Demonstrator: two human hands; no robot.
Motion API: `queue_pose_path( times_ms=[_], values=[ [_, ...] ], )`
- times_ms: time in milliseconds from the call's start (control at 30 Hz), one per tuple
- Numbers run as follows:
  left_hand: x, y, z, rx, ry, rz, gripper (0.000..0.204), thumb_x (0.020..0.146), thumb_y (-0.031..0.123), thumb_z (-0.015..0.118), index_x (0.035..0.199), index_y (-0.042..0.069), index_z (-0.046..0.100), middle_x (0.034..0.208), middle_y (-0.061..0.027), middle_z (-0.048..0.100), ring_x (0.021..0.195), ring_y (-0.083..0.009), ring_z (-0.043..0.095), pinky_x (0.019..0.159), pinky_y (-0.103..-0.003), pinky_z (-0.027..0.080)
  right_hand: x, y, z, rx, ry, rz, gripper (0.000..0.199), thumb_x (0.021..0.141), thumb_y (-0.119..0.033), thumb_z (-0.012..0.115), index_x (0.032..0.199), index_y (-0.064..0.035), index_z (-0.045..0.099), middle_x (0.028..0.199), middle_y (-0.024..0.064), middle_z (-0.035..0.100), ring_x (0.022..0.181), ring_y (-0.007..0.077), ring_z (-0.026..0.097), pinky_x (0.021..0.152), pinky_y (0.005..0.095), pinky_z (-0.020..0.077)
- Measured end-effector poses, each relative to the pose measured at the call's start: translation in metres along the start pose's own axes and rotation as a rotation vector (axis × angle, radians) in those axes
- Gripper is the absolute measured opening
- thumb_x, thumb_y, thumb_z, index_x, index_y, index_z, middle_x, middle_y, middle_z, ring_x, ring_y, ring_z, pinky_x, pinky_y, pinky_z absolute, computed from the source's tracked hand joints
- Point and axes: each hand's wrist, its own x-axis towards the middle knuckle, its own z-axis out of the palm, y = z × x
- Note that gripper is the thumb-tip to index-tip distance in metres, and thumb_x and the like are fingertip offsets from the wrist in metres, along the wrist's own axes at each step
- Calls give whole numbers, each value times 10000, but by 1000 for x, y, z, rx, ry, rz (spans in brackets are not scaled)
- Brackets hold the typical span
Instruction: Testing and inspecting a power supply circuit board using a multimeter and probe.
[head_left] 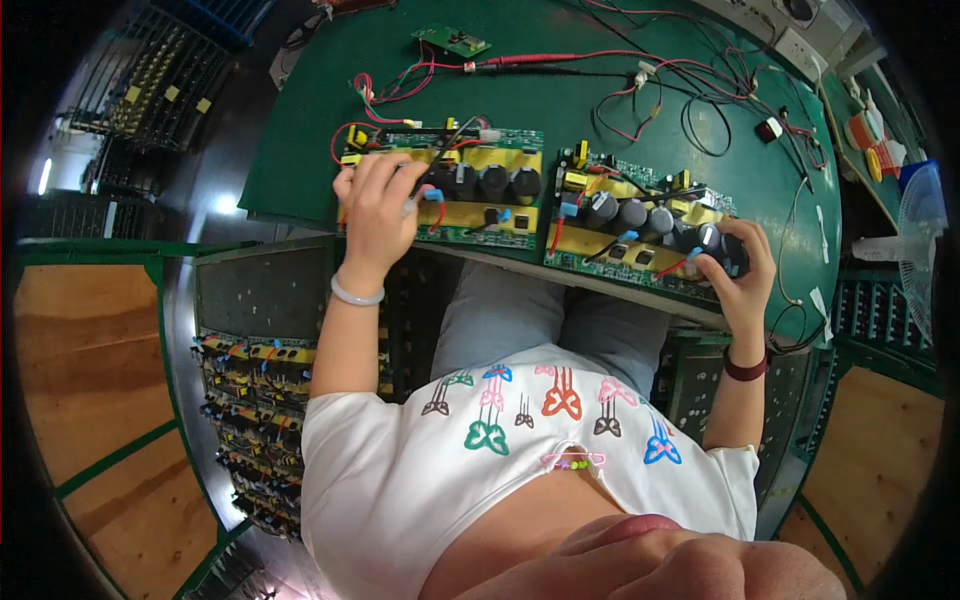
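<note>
Two green circuit boards lie side by side near the table's front edge. My left hand (380, 205) is over the left board (522, 225), fingers curled around a thin black stick-like thing (455, 137) that slants up to the right; its exact kind is unclear. Black round capacitors (492, 180), yellow heat-sink strips and short wires with blue connectors cover this board. My right hand (742, 270) grips the right end of the right board (575, 255), its thumb by a blue connector (693, 255) and its fingers over a capacitor (708, 236).
Red and black test leads (525, 61) and tangled wires lie across the back of the green table (560, 115). A small green board (455, 41) sits at the far left. A white power socket (800, 50) is at back right, a fan (918, 245) beyond. Racked boards (255, 400) stand below left.
</note>
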Motion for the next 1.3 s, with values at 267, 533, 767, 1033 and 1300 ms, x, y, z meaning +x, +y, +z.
queue_pose_path(
  times_ms=[267,533,767,1033,1300],
  values=[
    [0,-25,-6,-45,-48,8,334,740,45,738,1061,107,669,1074,-41,645,1041,-243,583,876,-401,309,10,-16,30,-82,62,77,461,685,-160,895,1009,22,622,972,121,636,882,260,634,832,336,515],
    [4,-31,-4,-47,-65,-24,315,739,48,750,1043,96,682,1070,-41,652,1039,-243,588,877,-398,313,17,-19,43,-116,81,53,472,680,-163,896,1013,17,613,983,137,634,885,302,623,814,359,517],
    [19,-30,-27,-127,-306,-77,424,770,43,695,1189,65,640,1235,-90,620,1172,-284,550,1044,-413,308,33,-17,14,-31,-72,-13,438,754,-149,826,1100,2,604,1037,123,611,963,261,592,877,364,475],
    [77,-58,-49,-471,-374,-210,334,890,-33,534,1206,13,631,1267,-140,603,1139,-303,607,985,-371,476,124,35,18,27,-148,-55,229,943,-49,627,1169,-81,649,1107,89,636,917,202,643,803,338,519],
    [122,-97,-11,-247,-792,-211,228,857,2,687,1083,28,711,1041,-118,667,910,-272,662,816,-376,526,139,61,51,-389,-304,-269,355,890,-283,717,1235,-215,671,1048,104,547,887,285,612,805,398,512]
  ],
)
